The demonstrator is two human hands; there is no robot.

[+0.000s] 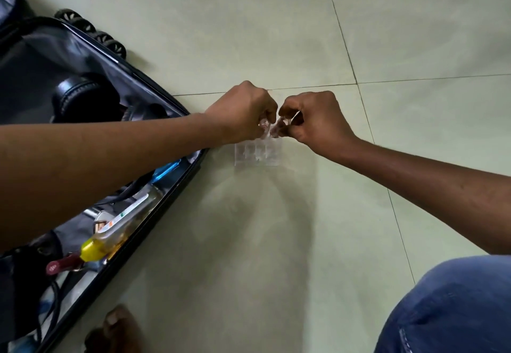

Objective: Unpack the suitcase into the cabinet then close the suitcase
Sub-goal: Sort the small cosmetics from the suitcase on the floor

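A dark suitcase (pixel 91 56) lies open on the floor at the left. Inside it I see black headphones (pixel 80 95), a clear bottle of yellowish liquid with a yellow cap (pixel 110 231), a maroon tube (pixel 62 265), a blue item (pixel 166 171) and black cables. On the tiles just right of the suitcase sits a small clear plastic box with compartments (pixel 257 155). My left hand (pixel 243 112) and my right hand (pixel 312 117) meet over its far edge, both with fingers pinched on the clear plastic. The cabinet is not in view.
Pale green floor tiles (pixel 276 242) spread to the right and front of the suitcase. The suitcase wheels (pixel 91 31) point to the upper left. My knee in blue jeans (pixel 448 308) is at the lower right and my bare toes (pixel 119 325) at the bottom.
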